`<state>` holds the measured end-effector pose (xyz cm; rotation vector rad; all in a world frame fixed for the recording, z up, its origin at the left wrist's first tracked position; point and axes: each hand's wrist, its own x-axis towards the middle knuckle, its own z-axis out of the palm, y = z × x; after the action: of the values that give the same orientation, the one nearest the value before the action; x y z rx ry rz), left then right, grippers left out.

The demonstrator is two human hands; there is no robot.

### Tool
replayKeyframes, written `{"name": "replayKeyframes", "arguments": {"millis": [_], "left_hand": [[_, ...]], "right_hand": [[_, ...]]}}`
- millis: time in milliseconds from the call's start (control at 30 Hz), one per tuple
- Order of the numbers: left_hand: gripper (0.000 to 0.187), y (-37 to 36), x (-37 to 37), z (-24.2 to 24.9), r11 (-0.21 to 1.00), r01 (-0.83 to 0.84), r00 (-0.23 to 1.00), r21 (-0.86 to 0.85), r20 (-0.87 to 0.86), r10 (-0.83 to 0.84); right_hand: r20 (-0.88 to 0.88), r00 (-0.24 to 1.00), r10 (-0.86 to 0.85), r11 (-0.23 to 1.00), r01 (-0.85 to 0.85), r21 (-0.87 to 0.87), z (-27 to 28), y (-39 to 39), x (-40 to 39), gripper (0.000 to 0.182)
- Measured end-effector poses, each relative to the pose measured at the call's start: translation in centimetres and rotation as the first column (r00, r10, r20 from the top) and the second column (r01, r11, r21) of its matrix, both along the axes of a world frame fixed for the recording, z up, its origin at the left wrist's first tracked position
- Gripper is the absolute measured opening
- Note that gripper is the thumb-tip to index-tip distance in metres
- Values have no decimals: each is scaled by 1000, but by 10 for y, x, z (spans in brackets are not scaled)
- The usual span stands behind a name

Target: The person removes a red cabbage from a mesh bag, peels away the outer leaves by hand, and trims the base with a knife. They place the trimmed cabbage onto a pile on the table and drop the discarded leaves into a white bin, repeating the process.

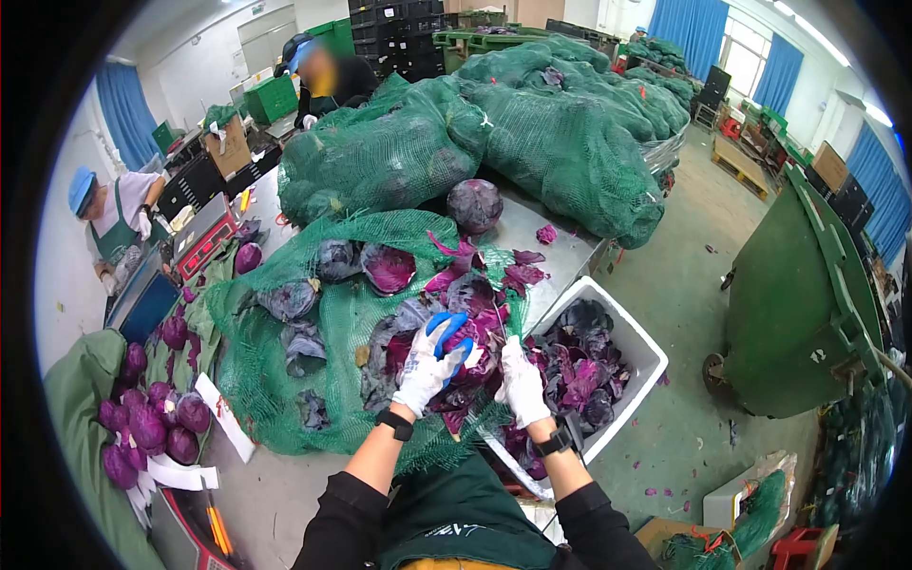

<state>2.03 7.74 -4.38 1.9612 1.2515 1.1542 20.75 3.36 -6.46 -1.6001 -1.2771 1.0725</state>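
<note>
My left hand (430,366), in a white glove with blue fingertips, grips a red cabbage (485,334) from its left side. Loose dark purple leaves surround this cabbage. Close against its right side is my right hand (522,382), in a white glove, with its fingers closed. A thin, blade-like strip shows above those fingers, too fine to name. Both hands are over an opened green mesh bag (332,380) spread on the metal table. A cut red cabbage (389,269) and leafy heads lie on the mesh farther back.
A white foam box (649,366) of trimmed leaves stands at my right. Full green mesh sacks (570,142) and a whole cabbage (474,206) occupy the table's back. Peeled cabbages (147,426) lie left. A green wheeled bin (798,304) stands right. Two people work at the left and back.
</note>
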Motion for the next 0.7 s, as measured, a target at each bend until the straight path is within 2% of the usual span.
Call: {"name": "replayKeyframes", "arguments": {"millis": [33,67,133,167,200,233,267,300,333,367,400,433,467,500,533,567,600,633,667,700], "left_hand": [[54,-5,4,1,997,-72,997,22,-2,72],[54,-7,6,-1,998,-68,998,18,-1,68],[54,-8,10,-6,981,-176,984,88,32,174],[54,-11,12,-7,981,-176,984,84,33,174],[58,-14,15,-6,981,-175,984,80,40,172],[63,-17,17,-5,982,-174,984,78,45,171],[68,-18,18,-6,981,-177,984,77,50,173],[77,-21,19,-8,984,-176,981,25,86,174],[77,-22,20,-9,981,-190,980,40,63,187],[78,-21,21,-9,981,-194,980,28,46,193],[78,-22,20,-8,979,-204,979,15,31,204],[78,-21,18,-9,981,-194,981,27,13,194],[78,-22,16,-9,980,-198,979,30,-41,200],[78,-22,11,-10,986,-168,986,17,-8,168],[77,-20,6,-11,991,-133,991,6,23,133],[74,-19,0,-6,994,-84,990,-65,106,90],[73,-16,-5,-10,988,-5,944,-154,326,56],[73,-17,-8,-17,973,78,871,-219,490,41],[74,-14,-11,-23,951,170,768,-259,640,37],[73,-10,-13,-32,965,154,811,-213,585,0]], "right_hand": [[-51,998,23,999,-22,36,10,-13,-3,58],[-152,988,-30,996,42,77,21,-24,-12,59],[-296,951,-86,996,82,-27,24,-32,-29,58],[126,989,-72,963,36,266,-25,-24,-31,59],[622,708,-335,777,-166,607,-72,-13,-35,57],[440,883,-161,882,-71,466,-73,-14,-35,53],[183,983,-20,957,-34,287,-74,-12,-36,61],[181,983,-14,957,-40,288,-80,-7,-36,61],[304,933,-193,847,2,531,-85,3,-35,48],[363,847,-389,671,-11,742,-89,12,-31,41],[426,899,-99,966,-15,258,-73,10,-21,42],[354,930,-101,978,28,207,-78,26,-5,35],[280,954,-107,986,65,153,-81,44,10,38],[-59,994,-97,993,93,-69,-63,51,23,41],[-385,911,-150,957,36,-288,-44,54,33,48],[-305,943,-133,954,38,-298,-35,59,39,50],[-282,951,-128,967,56,-250,-28,62,42,35],[240,968,-67,982,21,189,-34,55,45,24],[665,712,-225,819,-232,525,-39,53,45,14],[469,855,220,975,-207,-80,21,38,30,22]]}}
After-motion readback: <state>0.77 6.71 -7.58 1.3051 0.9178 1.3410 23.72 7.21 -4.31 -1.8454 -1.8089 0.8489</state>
